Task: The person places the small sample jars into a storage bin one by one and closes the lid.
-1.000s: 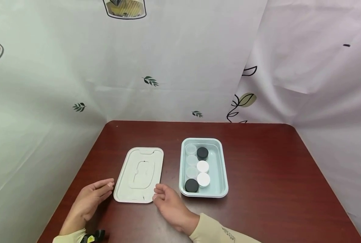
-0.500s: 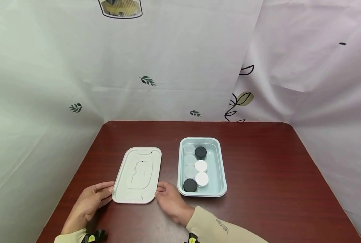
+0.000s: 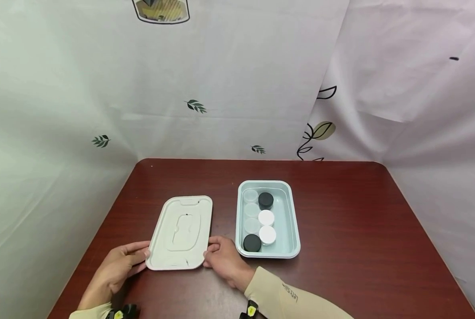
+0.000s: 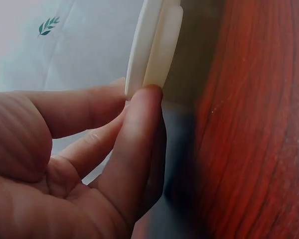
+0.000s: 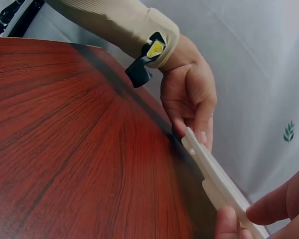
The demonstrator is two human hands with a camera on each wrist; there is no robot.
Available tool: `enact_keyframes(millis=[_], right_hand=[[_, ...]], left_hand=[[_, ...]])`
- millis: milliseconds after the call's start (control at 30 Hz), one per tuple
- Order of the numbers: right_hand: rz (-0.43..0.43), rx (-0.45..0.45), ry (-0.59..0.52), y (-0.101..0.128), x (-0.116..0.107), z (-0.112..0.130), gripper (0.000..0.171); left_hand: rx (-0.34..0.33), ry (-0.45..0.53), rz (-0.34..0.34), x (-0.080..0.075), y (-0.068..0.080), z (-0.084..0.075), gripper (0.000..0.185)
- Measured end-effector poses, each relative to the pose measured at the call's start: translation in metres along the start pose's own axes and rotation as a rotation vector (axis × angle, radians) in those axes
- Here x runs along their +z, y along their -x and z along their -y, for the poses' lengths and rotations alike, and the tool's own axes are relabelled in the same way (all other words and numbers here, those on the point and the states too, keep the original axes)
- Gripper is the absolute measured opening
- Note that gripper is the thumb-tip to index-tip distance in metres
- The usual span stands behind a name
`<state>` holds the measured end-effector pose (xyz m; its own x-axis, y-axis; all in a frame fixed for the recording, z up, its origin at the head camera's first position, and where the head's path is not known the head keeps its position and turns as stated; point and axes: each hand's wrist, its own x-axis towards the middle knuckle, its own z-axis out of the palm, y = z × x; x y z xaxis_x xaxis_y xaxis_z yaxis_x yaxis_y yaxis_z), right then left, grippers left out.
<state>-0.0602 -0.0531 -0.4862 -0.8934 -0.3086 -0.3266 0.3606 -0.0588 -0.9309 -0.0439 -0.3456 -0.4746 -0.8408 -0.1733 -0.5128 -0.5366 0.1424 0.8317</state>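
Wrist views show lid [image 5: 217, 181] lifted off table [image 5: 65, 149], head view hides gap

A second ago both hands lay apart from the white lid [image 3: 180, 233], the left hand [image 3: 119, 265] off its near left corner and the right hand [image 3: 222, 258] off its near right corner. Now each pinches its own corner of the lid, and the lid's near edge has come up off the surface [image 3: 341, 212], its far edge lying slightly nearer the person.
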Motion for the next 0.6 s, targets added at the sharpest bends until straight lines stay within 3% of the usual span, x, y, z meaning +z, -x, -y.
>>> enact_keyframes(millis=[367, 600], right_hand=[[0.009, -0.006, -0.036, 0.0, 0.006, 0.003, 0.044], [0.039, -0.086, -0.036, 0.009, 0.006, 0.018, 0.046]], left_hand=[[0.021, -0.008, 0.024, -0.01, 0.007, -0.005, 0.061], [0.08, 0.037, 0.042, -0.016, 0.019, -0.017, 0.047]])
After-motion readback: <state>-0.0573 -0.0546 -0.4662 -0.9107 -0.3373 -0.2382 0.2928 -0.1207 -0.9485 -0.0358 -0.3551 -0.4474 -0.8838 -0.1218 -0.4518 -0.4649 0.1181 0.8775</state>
